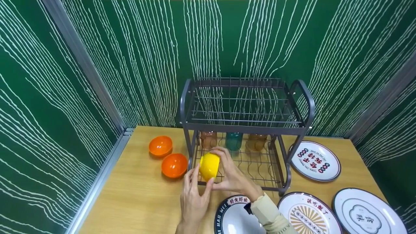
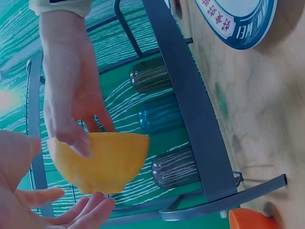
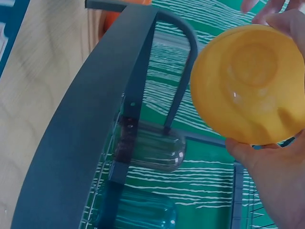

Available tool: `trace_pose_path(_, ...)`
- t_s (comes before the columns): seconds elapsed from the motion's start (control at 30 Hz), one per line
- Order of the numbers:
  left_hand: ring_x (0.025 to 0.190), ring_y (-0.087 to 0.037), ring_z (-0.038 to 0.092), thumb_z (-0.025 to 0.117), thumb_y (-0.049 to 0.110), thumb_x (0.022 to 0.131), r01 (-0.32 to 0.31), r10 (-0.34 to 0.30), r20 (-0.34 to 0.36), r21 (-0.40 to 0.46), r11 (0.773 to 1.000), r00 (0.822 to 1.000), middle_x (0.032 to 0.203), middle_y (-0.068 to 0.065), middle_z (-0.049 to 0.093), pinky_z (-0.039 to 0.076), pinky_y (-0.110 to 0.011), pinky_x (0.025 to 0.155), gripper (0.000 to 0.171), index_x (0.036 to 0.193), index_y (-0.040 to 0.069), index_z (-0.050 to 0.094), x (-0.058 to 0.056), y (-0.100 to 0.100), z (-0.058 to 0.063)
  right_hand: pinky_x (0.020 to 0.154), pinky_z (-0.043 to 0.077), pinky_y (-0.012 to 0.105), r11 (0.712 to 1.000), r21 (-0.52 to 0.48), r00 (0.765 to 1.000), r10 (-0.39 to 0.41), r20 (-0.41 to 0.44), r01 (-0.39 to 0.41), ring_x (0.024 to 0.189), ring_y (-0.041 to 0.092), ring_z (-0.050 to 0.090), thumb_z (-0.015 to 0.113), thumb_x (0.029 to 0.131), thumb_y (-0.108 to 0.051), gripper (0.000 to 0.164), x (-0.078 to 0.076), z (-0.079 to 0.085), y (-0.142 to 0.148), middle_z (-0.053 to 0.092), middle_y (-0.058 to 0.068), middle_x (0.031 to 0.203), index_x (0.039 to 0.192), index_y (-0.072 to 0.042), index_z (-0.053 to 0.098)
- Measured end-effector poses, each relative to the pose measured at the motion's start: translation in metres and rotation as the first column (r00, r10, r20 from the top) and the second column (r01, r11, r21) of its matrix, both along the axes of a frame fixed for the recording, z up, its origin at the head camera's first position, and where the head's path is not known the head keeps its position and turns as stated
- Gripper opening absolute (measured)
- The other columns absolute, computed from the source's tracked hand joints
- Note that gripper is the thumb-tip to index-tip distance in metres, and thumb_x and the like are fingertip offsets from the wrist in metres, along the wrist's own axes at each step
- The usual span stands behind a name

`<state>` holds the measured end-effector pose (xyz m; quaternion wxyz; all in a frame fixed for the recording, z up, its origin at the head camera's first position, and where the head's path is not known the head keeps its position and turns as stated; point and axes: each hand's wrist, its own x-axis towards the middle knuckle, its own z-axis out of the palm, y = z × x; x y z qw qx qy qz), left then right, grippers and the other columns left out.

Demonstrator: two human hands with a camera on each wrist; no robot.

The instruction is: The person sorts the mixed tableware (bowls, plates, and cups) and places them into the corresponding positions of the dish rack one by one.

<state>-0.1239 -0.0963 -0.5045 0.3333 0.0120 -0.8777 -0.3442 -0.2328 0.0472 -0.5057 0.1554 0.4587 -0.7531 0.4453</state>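
Note:
A yellow bowl point(image 1: 209, 166), tipped on its side, is held in front of the dark dish rack point(image 1: 242, 128). My right hand point(image 1: 232, 177) grips it by the rim, thumb on one side and fingers across the other. My left hand point(image 1: 194, 200) is beside it with fingers extended; in the left wrist view its fingertips point(image 2: 97, 198) are right at the bowl's foot. The right wrist view shows the round underside of the bowl point(image 3: 248, 86) facing that camera.
Two orange bowls point(image 1: 161, 146) stand left of the rack. On its lower tier are a pinkish glass point(image 1: 209, 139), a teal glass point(image 1: 233, 140) and an amber glass point(image 1: 256, 142). Several plates, including a patterned one point(image 1: 314, 161), lie in front and to the right.

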Motion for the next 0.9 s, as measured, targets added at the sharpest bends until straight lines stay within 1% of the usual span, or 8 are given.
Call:
trace_pose_path(0.17, 0.102, -0.026, 0.059, 0.064, 0.042, 0.089, -0.035, 0.036, -0.008, 0.044, 0.998, 0.999, 0.124, -0.008, 0.050, 0.055, -0.043, 0.080, 0.059, 0.140, 0.017, 0.046, 0.000, -0.008, -0.003, 0.106, 0.037, 0.040, 0.998, 0.016, 0.998, -0.058, 0.002, 0.058, 0.126, 0.015, 0.035, 0.083, 0.062, -0.047, 0.100, -0.012, -0.004, -0.003, 0.030, 0.002, 0.141, 0.140, -0.010, 0.031)
trace_pose_path(0.27, 0.101, -0.027, 0.060, 0.064, 0.041, 0.089, -0.059, 0.060, -0.009, 0.073, 0.996, 0.998, 0.124, -0.007, 0.050, 0.056, -0.043, 0.078, 0.058, 0.138, 0.016, 0.047, 0.000, -0.014, -0.006, 0.106, 0.036, 0.042, 0.997, 0.023, 0.997, -0.074, 0.008, 0.074, 0.127, 0.014, 0.034, 0.083, 0.062, -0.045, 0.100, -0.020, -0.005, -0.006, 0.029, 0.002, 0.141, 0.141, -0.010, 0.031)
trace_pose_path(0.33, 0.099, -0.026, 0.061, 0.064, 0.038, 0.090, -0.068, 0.070, -0.012, 0.095, 0.993, 0.997, 0.124, -0.006, 0.050, 0.056, -0.042, 0.077, 0.056, 0.138, 0.016, 0.048, -0.001, -0.019, -0.008, 0.106, 0.035, 0.044, 0.998, 0.015, 0.998, -0.057, 0.017, 0.057, 0.127, 0.015, 0.033, 0.084, 0.061, -0.038, 0.100, -0.026, -0.004, -0.008, 0.028, 0.002, 0.142, 0.141, -0.010, 0.032)
trace_pose_path(0.43, 0.099, -0.023, 0.060, 0.064, 0.033, 0.091, -0.085, 0.089, -0.033, 0.119, 0.989, 0.995, 0.122, -0.006, 0.052, 0.056, -0.041, 0.076, 0.050, 0.136, 0.015, 0.049, -0.001, -0.025, -0.012, 0.108, 0.034, 0.043, 0.999, 0.015, 0.999, -0.040, 0.014, 0.040, 0.128, 0.015, 0.033, 0.085, 0.060, -0.033, 0.100, -0.035, -0.005, -0.012, 0.028, 0.000, 0.142, 0.142, -0.015, 0.031)
trace_pose_path(0.57, 0.097, -0.017, 0.059, 0.063, 0.025, 0.092, -0.119, 0.128, -0.068, 0.122, 0.985, 0.989, 0.119, -0.005, 0.054, 0.056, -0.038, 0.074, 0.042, 0.131, 0.011, 0.053, -0.004, -0.033, -0.018, 0.108, 0.034, 0.040, 0.999, 0.036, 0.999, -0.031, 0.024, 0.030, 0.128, 0.013, 0.033, 0.085, 0.061, -0.036, 0.099, -0.043, -0.008, -0.017, 0.031, 0.004, 0.141, 0.141, -0.016, 0.031)
trace_pose_path(0.67, 0.095, -0.015, 0.058, 0.063, 0.022, 0.092, -0.145, 0.156, -0.089, 0.124, 0.982, 0.984, 0.116, -0.005, 0.056, 0.055, -0.036, 0.073, 0.040, 0.129, 0.009, 0.055, -0.006, -0.037, -0.020, 0.107, 0.034, 0.042, 0.999, 0.047, 0.999, -0.018, 0.051, 0.015, 0.128, 0.014, 0.034, 0.085, 0.062, -0.038, 0.098, -0.047, -0.013, -0.021, 0.032, 0.009, 0.140, 0.140, -0.010, 0.033)
trace_pose_path(0.8, 0.095, -0.013, 0.057, 0.064, 0.023, 0.091, -0.165, 0.176, -0.070, 0.139, 0.976, 0.982, 0.114, -0.004, 0.056, 0.055, -0.034, 0.073, 0.042, 0.130, 0.010, 0.054, -0.006, -0.040, -0.021, 0.106, 0.035, 0.047, 0.998, 0.058, 0.997, -0.001, 0.071, -0.003, 0.127, 0.017, 0.035, 0.086, 0.061, -0.035, 0.099, -0.051, -0.020, -0.025, 0.031, 0.011, 0.140, 0.139, -0.006, 0.033)
trace_pose_path(0.9, 0.095, -0.013, 0.057, 0.065, 0.025, 0.090, -0.174, 0.183, -0.047, 0.149, 0.973, 0.982, 0.114, -0.003, 0.056, 0.055, -0.032, 0.073, 0.044, 0.130, 0.010, 0.054, -0.005, -0.042, -0.021, 0.105, 0.036, 0.048, 0.998, 0.058, 0.998, 0.010, 0.066, -0.014, 0.126, 0.019, 0.037, 0.089, 0.059, -0.029, 0.099, -0.055, -0.025, -0.029, 0.032, 0.010, 0.140, 0.139, -0.007, 0.033)
